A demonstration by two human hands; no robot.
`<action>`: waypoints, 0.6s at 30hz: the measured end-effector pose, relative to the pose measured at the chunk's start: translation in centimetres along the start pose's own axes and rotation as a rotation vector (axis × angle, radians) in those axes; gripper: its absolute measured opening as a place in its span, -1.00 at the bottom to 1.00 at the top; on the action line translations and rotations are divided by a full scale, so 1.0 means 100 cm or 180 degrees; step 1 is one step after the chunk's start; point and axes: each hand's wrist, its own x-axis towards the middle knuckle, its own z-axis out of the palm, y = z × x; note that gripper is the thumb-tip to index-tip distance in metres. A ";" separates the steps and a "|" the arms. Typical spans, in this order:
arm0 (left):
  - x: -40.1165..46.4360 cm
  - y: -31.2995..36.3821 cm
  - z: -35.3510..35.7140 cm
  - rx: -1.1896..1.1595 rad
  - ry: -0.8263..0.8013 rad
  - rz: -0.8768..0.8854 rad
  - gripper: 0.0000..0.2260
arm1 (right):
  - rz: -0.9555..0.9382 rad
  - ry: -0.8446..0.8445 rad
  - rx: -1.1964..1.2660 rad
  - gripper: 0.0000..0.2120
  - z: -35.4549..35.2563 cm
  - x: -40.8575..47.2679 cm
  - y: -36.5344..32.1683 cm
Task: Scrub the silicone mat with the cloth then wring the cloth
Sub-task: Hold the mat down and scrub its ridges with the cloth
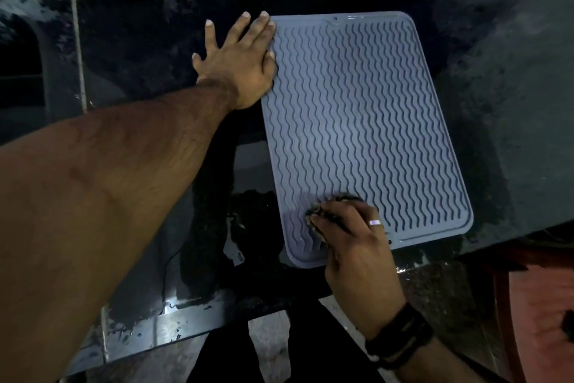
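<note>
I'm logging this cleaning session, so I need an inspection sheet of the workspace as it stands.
Surface: dark counter, wet and blotchy around the mat.
Job's things: grey wavy-ribbed silicone mat lying flat; dark cloth on its near left corner.
Clutter: nothing seen.
Hands: left hand spread flat, pressing the mat's far left edge; right hand, with ring and wristband, gripping the cloth against the mat.
Cables: thin dark cable hanging at the counter's front edge.
Surroundings: reddish wooden furniture at the right; light floor below.
</note>
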 end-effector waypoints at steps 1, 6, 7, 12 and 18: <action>-0.001 0.000 0.000 0.0004 0.0011 0.0005 -0.42 | -0.0004 0.0014 0.0004 -0.62 0.000 0.004 0.000; -0.001 0.000 0.001 0.0001 0.0039 0.0002 -0.42 | 0.0025 -0.0076 -0.0080 -0.63 -0.001 0.019 -0.004; 0.000 0.000 0.001 0.0019 0.0035 0.0006 -0.42 | 0.0016 -0.0102 -0.0094 -0.63 -0.002 0.013 -0.003; 0.001 -0.001 0.001 0.0014 0.0000 0.0022 -0.41 | 0.0102 -0.0289 0.0030 -0.58 -0.005 -0.027 0.001; 0.003 -0.002 0.003 0.0058 0.0003 0.0059 -0.39 | 0.0124 -0.0312 0.0035 -0.58 -0.006 -0.014 -0.001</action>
